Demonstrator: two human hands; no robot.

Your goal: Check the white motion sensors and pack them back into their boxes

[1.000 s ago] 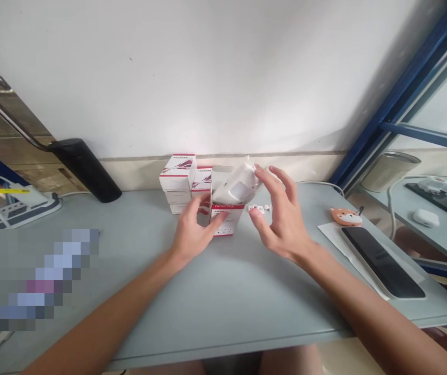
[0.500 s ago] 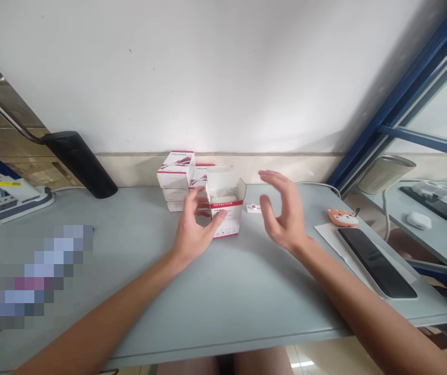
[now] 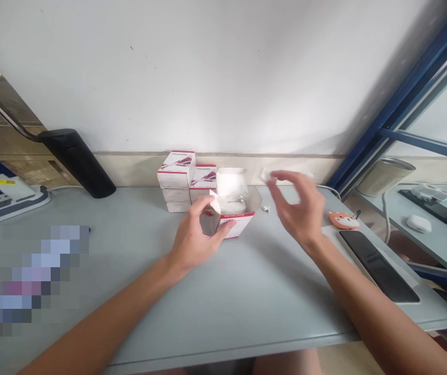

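Observation:
My left hand grips an open white and red box marked DETECTOR by its left side, thumb on the front and fingers at the side flap. The box is tilted, with its flaps up and clear wrapping showing inside. To its right, my right hand is raised above the table, thumb and forefinger pinching a small, blurred whitish piece. Below that piece, a small white item lies on the table. Closed boxes of the same kind are stacked behind my left hand.
A phone and an orange animal-faced case lie at the right, beside a mirror. At the left are a black cylinder, a power strip and a pixelated area. The wall borders the table at the back.
The open box has tilted and its top has shifted right, with my left hand still on it. My right hand has moved slightly right and now pinches a small whitish piece.

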